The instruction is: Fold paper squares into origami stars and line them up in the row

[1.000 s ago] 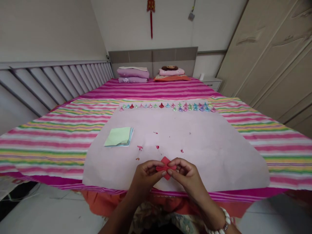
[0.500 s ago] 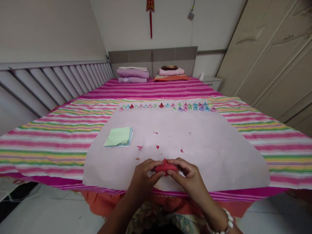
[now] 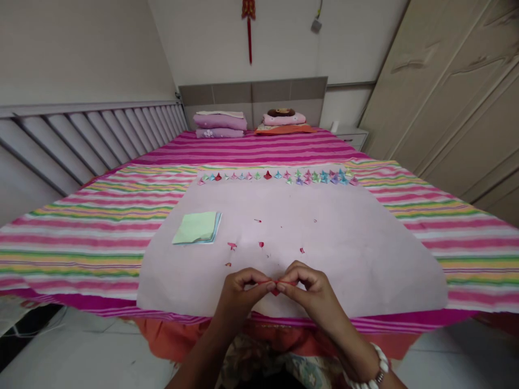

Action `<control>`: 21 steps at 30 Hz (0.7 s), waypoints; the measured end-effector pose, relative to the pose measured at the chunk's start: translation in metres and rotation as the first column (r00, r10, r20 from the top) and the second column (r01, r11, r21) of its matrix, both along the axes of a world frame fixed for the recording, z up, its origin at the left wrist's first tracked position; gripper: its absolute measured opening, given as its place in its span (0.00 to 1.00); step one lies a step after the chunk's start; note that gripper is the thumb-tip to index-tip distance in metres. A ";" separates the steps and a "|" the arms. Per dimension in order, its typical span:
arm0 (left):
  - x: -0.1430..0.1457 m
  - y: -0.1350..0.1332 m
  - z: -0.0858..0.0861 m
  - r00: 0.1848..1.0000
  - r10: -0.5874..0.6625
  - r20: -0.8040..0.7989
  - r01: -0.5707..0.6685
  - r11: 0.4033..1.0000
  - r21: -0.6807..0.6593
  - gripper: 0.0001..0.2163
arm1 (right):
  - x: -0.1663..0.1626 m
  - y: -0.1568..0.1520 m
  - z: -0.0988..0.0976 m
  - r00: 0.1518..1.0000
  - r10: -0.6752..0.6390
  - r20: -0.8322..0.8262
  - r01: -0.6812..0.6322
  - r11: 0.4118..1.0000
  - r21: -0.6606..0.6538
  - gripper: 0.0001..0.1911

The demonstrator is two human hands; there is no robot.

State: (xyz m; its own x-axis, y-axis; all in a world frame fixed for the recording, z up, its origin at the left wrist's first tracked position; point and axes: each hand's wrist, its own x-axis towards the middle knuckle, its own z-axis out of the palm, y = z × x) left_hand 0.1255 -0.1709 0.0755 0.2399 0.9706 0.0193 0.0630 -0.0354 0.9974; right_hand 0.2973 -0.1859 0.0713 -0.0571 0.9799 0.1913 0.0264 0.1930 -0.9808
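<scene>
Between both hands is a small piece of folded red paper [image 3: 276, 292], mostly covered by my fingers. My left hand [image 3: 245, 289] pinches its left end between thumb and fingers. On the other end, my right hand [image 3: 306, 283] grips in the same way, with the two thumb tips almost meeting. Just beyond the hands, small red scraps [image 3: 261, 245] lie scattered on a large pale sheet [image 3: 365, 259]. A stack of square papers [image 3: 197, 227], light green on top with blue beneath, rests to the left.
Several small folded paper pieces [image 3: 267, 175] in many colours form a row along the sheet's far edge. The sheet lies on a striped bed cover [image 3: 81, 232]. Folded bedding [image 3: 221, 121] sits by the headboard, and a slatted rail [image 3: 101, 129] runs along the left.
The red paper has tipped from showing a broad face to a thin edge with a small point below. Both hands still hold it in nearly the same place.
</scene>
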 end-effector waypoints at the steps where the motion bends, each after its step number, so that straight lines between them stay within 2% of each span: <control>1: 0.000 0.000 -0.001 0.999 0.007 0.040 -0.005 0.999 -0.048 0.07 | 0.000 0.001 -0.001 1.000 -0.007 -0.027 0.007 1.000 -0.027 0.10; 6: 0.005 0.000 -0.007 0.979 0.105 0.173 -0.066 0.974 -0.218 0.08 | -0.003 0.002 -0.005 0.983 -0.082 -0.164 0.057 0.986 -0.155 0.11; 9: 0.010 -0.002 -0.014 0.963 0.054 0.262 0.015 0.967 -0.255 0.13 | -0.006 0.001 -0.006 0.966 -0.129 -0.224 0.086 0.978 -0.192 0.11; 12: 0.015 -0.004 -0.017 0.976 0.033 0.216 0.020 0.972 -0.236 0.08 | -0.009 0.000 -0.006 0.956 -0.127 -0.266 0.071 0.975 -0.211 0.12; 15: 0.015 -0.004 -0.014 0.987 0.056 0.153 -0.022 0.976 -0.217 0.09 | -0.009 -0.001 -0.005 0.962 -0.094 -0.257 0.040 0.977 -0.207 0.13; 18: 0.011 -0.002 -0.008 0.987 0.035 0.155 0.003 0.971 -0.238 0.09 | -0.008 0.000 -0.004 0.964 -0.080 -0.254 0.018 0.971 -0.239 0.17; 21: 0.006 -0.001 -0.007 0.982 0.029 0.188 0.024 0.961 -0.274 0.11 | -0.008 0.000 -0.003 0.942 -0.045 -0.332 -0.064 0.948 -0.311 0.16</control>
